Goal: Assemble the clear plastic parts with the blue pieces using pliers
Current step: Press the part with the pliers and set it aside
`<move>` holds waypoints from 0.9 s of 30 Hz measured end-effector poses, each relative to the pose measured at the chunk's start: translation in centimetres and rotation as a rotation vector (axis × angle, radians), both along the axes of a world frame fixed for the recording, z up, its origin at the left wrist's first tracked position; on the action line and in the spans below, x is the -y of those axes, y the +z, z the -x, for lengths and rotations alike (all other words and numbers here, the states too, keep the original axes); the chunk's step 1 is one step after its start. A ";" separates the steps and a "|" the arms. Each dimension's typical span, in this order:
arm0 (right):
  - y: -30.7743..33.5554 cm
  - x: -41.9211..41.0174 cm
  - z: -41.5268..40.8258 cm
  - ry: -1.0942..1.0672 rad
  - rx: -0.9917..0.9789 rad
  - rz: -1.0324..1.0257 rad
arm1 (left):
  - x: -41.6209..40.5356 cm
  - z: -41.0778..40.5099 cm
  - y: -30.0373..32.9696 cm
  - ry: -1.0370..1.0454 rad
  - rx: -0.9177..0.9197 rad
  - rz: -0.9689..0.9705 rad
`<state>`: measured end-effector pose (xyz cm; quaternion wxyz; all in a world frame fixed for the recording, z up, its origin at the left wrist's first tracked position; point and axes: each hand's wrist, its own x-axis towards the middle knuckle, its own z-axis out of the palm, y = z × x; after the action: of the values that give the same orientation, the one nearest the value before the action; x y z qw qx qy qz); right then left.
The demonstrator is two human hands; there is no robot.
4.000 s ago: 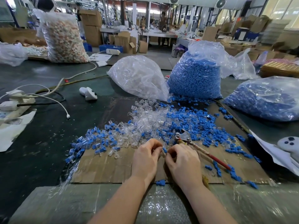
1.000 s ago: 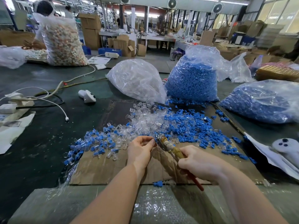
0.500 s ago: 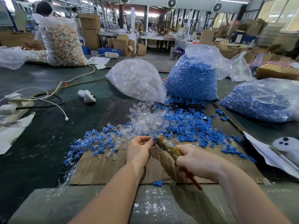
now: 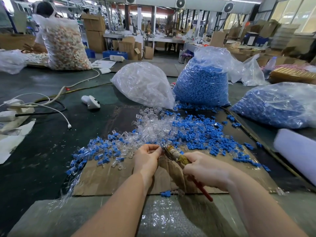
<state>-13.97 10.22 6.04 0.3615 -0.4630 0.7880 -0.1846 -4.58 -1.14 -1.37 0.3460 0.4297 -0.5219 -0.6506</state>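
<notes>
My right hand (image 4: 204, 167) grips the red-handled pliers (image 4: 177, 157), whose jaws point up-left toward my left hand (image 4: 147, 157). The fingertips of my left hand pinch a small part right at the jaws; the part itself is mostly hidden. Both hands hover over a brown cardboard sheet (image 4: 109, 177). Beyond them lies a loose heap of clear plastic parts (image 4: 152, 129) mixed with blue pieces (image 4: 196, 132). To the left is a spread of joined clear-and-blue parts (image 4: 100, 151).
A bag of clear parts (image 4: 143, 84) and two bags of blue pieces (image 4: 202, 82) (image 4: 277, 105) stand behind the heap. A white controller (image 4: 90, 102) and cables (image 4: 42, 104) lie at the left. A white foam roll (image 4: 295, 149) lies at the right. Bubble wrap (image 4: 164, 218) covers the near edge.
Four seconds ago the pliers lay on the cardboard and both hands pinched a part. Since then my right hand has picked up the pliers and brought the jaws to my left fingertips.
</notes>
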 end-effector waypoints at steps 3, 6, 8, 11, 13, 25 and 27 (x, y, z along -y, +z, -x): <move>-0.2 0.0 -0.1 -0.002 -0.045 0.038 | 0.1 0.1 -0.1 0.017 -0.022 -0.021; -0.6 0.1 -0.2 0.015 -0.137 0.013 | 0.0 0.1 -0.2 0.010 -0.022 -0.021; -1.0 0.3 -0.1 0.013 -0.175 -0.015 | 0.0 0.0 -0.2 0.005 -0.017 -0.008; -1.4 0.4 -0.1 0.005 -0.199 -0.033 | -0.1 -0.1 -0.1 -0.016 -0.012 0.001; -1.5 0.4 -0.2 -0.005 -0.207 -0.040 | -0.1 -0.1 -0.1 -0.028 -0.005 0.023; -1.5 -0.4 0.0 -0.154 0.128 0.179 | -0.1 -0.2 -0.4 -0.005 -0.005 0.042; -2.4 -0.1 0.6 -0.200 -0.071 0.219 | -0.2 -0.2 -0.6 -0.003 0.026 0.081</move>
<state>-14.60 10.30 3.63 0.2609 -0.4251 0.8175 -0.2880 -4.39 -0.98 -1.98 0.3554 0.4230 -0.5530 -0.6236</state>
